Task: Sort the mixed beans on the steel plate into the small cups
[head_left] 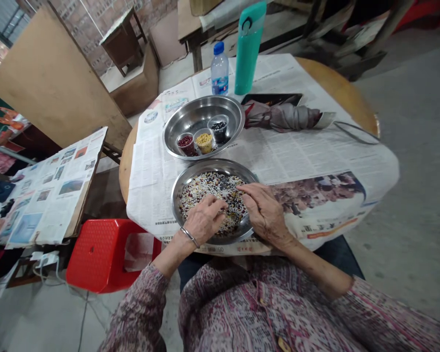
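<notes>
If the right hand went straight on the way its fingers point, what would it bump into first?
The right hand would likely meet the mixed grains in the near metal bowl; whether its fingertips touch them now is unclear.

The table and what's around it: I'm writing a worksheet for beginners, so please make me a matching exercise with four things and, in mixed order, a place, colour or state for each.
Column one
1. Left hand
2. Cup of yellow grains
3. Stool
4. Tall flask

Column two
A. Red
B. Inside the far metal basin
C. Teal
D. Has a bangle at its wrist

Right pairs: 1-D, 2-B, 3-A, 4-C
</notes>
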Available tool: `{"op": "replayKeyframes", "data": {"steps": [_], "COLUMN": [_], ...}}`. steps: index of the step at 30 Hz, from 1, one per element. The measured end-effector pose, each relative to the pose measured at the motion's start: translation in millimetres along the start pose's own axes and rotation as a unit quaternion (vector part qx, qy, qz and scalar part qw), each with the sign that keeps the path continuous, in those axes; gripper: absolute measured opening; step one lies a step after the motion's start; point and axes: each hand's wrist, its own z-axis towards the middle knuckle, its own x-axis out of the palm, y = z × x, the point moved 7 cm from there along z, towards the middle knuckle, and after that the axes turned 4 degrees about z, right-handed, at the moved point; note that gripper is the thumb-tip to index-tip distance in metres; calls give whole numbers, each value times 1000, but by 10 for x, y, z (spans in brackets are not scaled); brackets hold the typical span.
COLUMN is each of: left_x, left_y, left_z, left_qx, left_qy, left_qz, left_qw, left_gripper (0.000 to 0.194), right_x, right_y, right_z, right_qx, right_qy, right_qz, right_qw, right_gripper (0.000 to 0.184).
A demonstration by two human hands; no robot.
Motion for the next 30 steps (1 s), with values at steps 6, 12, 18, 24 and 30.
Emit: {"op": "replayKeyframes", "data": {"steps": [6, 12, 18, 24, 30], "left_x": [-40, -40, -101, -120, -84], "left_y": [135, 238, 294, 172, 186], "left_z": [174, 153, -10, -136, -188], "left_qx": [-86, -121, -165, -133, -144], "left_qy": [-40, -49, -9, 45, 55], "left_qz": [90, 120, 125, 126, 117], "left_qw": [991, 984, 978, 982, 981], "left_gripper": [65, 51, 54, 79, 68], "right_x": [6, 9, 5, 9, 5], "right_y": [-23, -26, -6, -3, 4], "right_z": [-1, 2, 4, 8, 10], "right_qx": [9, 13, 7, 7, 0], "right_qy": [1, 6, 3, 7, 4], "right_qz": [3, -2, -4, -4, -2], "right_qw": [1000, 1000, 1000, 1000, 1000], "right_gripper": [29, 29, 28, 28, 27]}}
